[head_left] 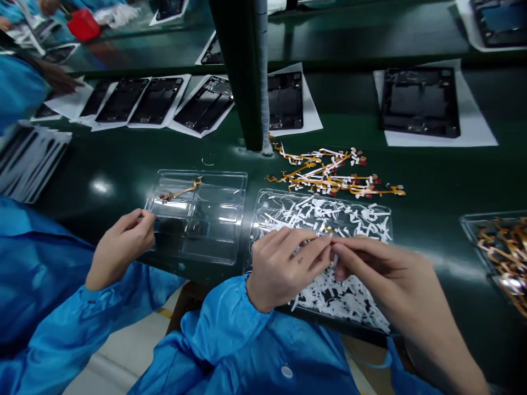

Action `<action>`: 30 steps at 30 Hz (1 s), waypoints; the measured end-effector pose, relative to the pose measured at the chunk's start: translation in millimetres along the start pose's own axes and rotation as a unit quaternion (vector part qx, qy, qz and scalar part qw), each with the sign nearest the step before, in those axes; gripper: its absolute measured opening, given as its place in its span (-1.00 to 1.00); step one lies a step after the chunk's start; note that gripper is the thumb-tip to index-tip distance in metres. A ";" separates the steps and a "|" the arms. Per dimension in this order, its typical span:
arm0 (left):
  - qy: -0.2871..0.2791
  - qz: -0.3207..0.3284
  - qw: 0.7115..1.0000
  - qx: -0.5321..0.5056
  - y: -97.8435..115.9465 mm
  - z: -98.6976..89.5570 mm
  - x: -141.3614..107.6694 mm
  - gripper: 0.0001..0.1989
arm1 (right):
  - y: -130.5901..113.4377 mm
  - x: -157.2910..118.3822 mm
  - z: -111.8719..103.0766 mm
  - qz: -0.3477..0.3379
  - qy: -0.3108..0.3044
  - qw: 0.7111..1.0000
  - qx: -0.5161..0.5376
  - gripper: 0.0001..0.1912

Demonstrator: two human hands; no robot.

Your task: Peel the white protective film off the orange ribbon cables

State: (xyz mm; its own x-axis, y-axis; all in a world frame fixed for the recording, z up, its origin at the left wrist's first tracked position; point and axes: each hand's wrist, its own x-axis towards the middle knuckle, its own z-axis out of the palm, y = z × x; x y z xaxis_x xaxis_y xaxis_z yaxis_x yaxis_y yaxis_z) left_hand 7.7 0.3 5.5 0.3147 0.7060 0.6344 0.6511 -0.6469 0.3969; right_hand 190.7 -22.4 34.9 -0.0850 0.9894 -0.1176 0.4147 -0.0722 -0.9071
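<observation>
My left hand and my right hand meet fingertip to fingertip above a clear plastic tray filled with white paper-like strips. Both are closed in a pinch. What lies between the fingertips is too small and hidden to name; a bit of white shows just beneath them. Behind the tray, a loose pile of orange flex cables with white strips on them lies on the green table.
A co-worker's hand is beside another clear tray holding one flex cable. A green post rises behind. Black device housings on white sheets line the back. More cables fill a tray at right.
</observation>
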 end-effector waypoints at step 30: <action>-0.187 -0.257 0.885 -0.339 -16.6 -13.3 11.7 -0.84 | 5.9 0.8 -16.7 -0.007 0.000 0.996 -0.086 -0.78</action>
State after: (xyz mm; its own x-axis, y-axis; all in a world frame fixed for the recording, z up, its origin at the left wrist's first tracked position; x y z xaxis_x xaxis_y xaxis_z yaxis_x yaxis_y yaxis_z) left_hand -8.6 15.5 15.2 0.3868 0.9213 0.0406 0.2501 -0.1472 0.9570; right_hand 208.3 -20.0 36.3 -0.0920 0.9902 -0.1047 0.5628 -0.0350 -0.8258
